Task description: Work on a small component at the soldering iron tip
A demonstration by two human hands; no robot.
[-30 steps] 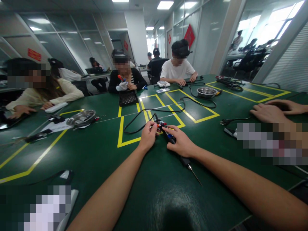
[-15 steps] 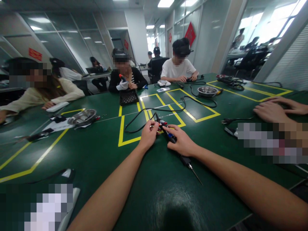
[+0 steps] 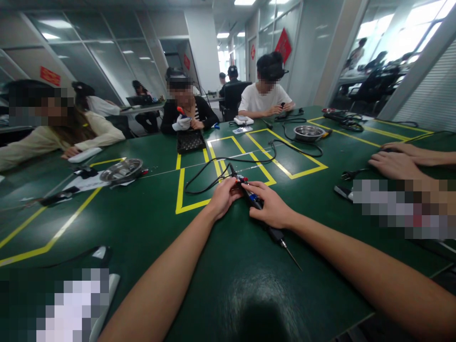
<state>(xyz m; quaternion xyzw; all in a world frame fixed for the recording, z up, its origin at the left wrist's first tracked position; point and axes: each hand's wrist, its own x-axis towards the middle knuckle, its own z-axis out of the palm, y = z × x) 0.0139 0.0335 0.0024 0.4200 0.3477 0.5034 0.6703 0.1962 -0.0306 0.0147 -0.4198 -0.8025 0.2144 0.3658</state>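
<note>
A black soldering-iron-like tool (image 3: 276, 233) with blue and red parts lies slantwise before me, its thin metal tip pointing toward the lower right. My right hand (image 3: 272, 206) is wrapped round its handle. At the cord end, my left hand (image 3: 224, 197) has its fingers closed beside the red part; what they hold is too small to make out. A black cord (image 3: 194, 193) runs from the tool in loops over the green table (image 3: 210, 266), across yellow tape outlines.
Metal bowls stand at the left (image 3: 123, 170) and back right (image 3: 308, 133). A black tray (image 3: 190, 142) of small parts sits by a person across the table. Another person's hands (image 3: 395, 159) rest at the right edge. Several people sit around.
My left hand's fingers have curled further under the tool's cord end. My right hand keeps its grip. At the far side, the white-shirted person's hands have lifted slightly.
</note>
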